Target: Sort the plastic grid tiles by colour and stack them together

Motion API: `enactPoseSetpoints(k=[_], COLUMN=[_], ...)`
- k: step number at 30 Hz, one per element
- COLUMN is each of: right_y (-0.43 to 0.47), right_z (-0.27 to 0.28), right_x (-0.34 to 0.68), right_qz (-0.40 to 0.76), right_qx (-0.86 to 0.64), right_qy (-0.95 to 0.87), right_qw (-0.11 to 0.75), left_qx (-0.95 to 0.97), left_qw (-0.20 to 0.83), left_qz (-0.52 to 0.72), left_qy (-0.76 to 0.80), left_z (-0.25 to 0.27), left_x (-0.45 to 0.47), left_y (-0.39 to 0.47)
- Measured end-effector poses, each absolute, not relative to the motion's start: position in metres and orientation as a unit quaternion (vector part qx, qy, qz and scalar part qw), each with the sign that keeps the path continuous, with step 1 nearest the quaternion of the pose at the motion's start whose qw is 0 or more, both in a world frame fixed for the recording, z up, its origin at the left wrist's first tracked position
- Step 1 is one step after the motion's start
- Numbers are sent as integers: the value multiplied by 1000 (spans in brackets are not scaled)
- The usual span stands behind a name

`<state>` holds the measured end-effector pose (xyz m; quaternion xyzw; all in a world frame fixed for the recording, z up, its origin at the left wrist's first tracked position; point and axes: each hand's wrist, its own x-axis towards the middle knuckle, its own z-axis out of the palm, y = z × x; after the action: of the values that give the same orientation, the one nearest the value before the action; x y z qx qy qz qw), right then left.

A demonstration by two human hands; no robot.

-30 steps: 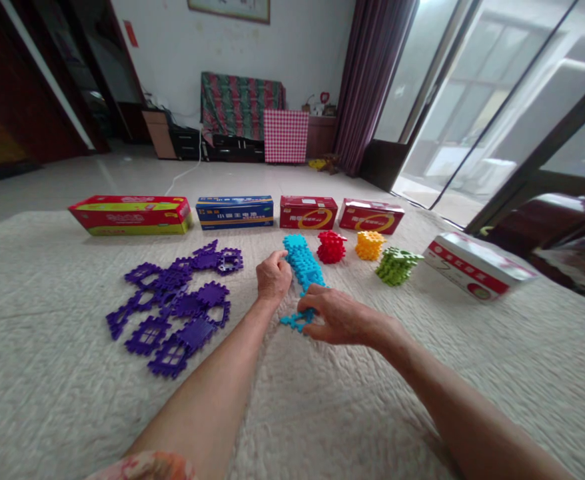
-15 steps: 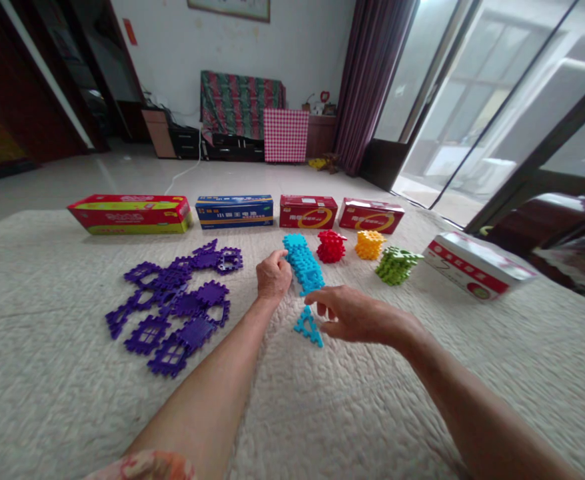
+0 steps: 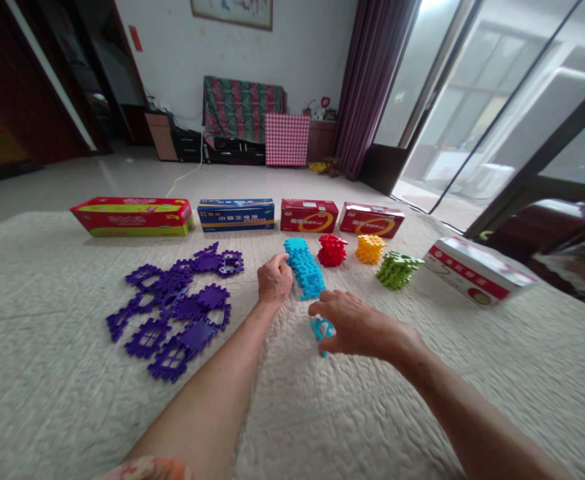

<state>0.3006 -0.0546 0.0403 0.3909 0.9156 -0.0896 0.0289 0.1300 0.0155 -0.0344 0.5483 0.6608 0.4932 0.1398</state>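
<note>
My left hand (image 3: 275, 279) is closed, knuckles up, against the left side of a row of stacked light-blue interlocking plastic pieces (image 3: 304, 268). Its curled fingers hide whatever may be in them. Just in front of that row, the thumb and fingers of my right hand (image 3: 350, 323) close around a single light-blue interlocking piece (image 3: 321, 328), which the hand partly covers. Beyond stand small stacks of the same kind: red (image 3: 332, 251), yellow (image 3: 370, 249) and green (image 3: 398, 269). Loose purple pieces (image 3: 198, 335) lie spread and overlapping to the left of my left arm.
Along the far edge stand a red and yellow-green box (image 3: 135, 217), a blue box (image 3: 236, 215) and two red boxes (image 3: 308, 217). A white and red box (image 3: 477, 270) sits at the right. Everything rests on a quilted cream cover (image 3: 292, 413).
My right hand has come down and closed around the single light-blue piece, which now sits a little further right and looks turned. My left hand has stayed beside the row.
</note>
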Motion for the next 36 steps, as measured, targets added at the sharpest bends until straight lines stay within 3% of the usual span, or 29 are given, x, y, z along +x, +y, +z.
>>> enactPoseSetpoints(k=[7,10,16,30,36], right_y=[-30,-20,-6,8,10], right_z=[47,42,29,-2,-10], right_x=[320,329,330,325,325], right_qz=[-215,-257,-208,-110,-89], right_qx=[367,369,371,386,382], right_qy=[905,893,896,872,880], right_qw=[30,-8,-127,-280,-267], left_qx=[547,547,553,558,555], left_qw=[132,138,131,132,138], left_qz=[491,492,486,474,477], left_qy=[665,663,664,668,667], left_z=[-34,-34,-33,-31,-32], left_x=[130,130,130,131,131], left_y=[15,15,15,13,14])
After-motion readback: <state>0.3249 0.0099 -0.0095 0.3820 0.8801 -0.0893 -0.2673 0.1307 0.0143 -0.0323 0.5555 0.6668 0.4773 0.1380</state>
